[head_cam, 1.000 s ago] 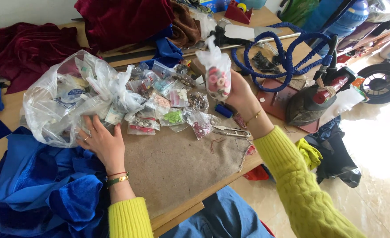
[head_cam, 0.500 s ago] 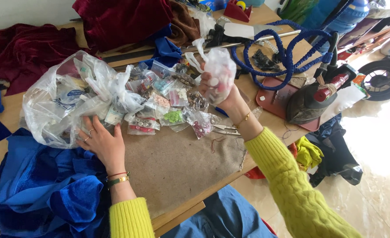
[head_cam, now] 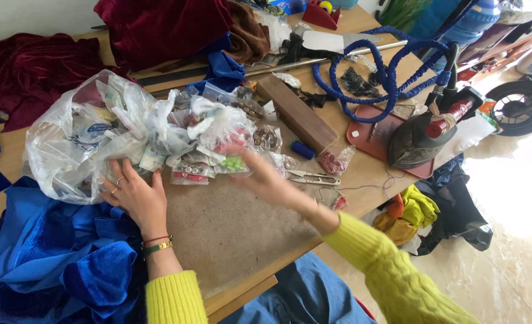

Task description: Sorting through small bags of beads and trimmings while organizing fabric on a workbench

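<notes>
My left hand (head_cam: pixel 135 197) lies flat with fingers spread on the brown table top (head_cam: pixel 230 231), touching the edge of a large clear plastic bag (head_cam: pixel 68 144) stuffed with packets. My right hand (head_cam: pixel 265 178) is blurred, fingers apart and holding nothing, just in front of a heap of several small clear packets of buttons and beads (head_cam: pixel 188 170). A packet of green beads (head_cam: pixel 233 162) lies by its fingertips. A crumpled clear bag with red beads (head_cam: pixel 221 129) sits on top of the heap.
Metal thread snips (head_cam: pixel 314 177), a blue spool (head_cam: pixel 302 150) and a wooden block (head_cam: pixel 296 117) lie to the right. Further right stand an iron (head_cam: pixel 422 135) and a coiled blue hose (head_cam: pixel 386 75). Blue fabric (head_cam: pixel 50 258) lies at left, maroon velvet (head_cam: pixel 158 30) behind.
My right hand, which held up a small clear bag of red beads, has let it go onto the heap and swung down towards the table. The left hand has stayed in place.
</notes>
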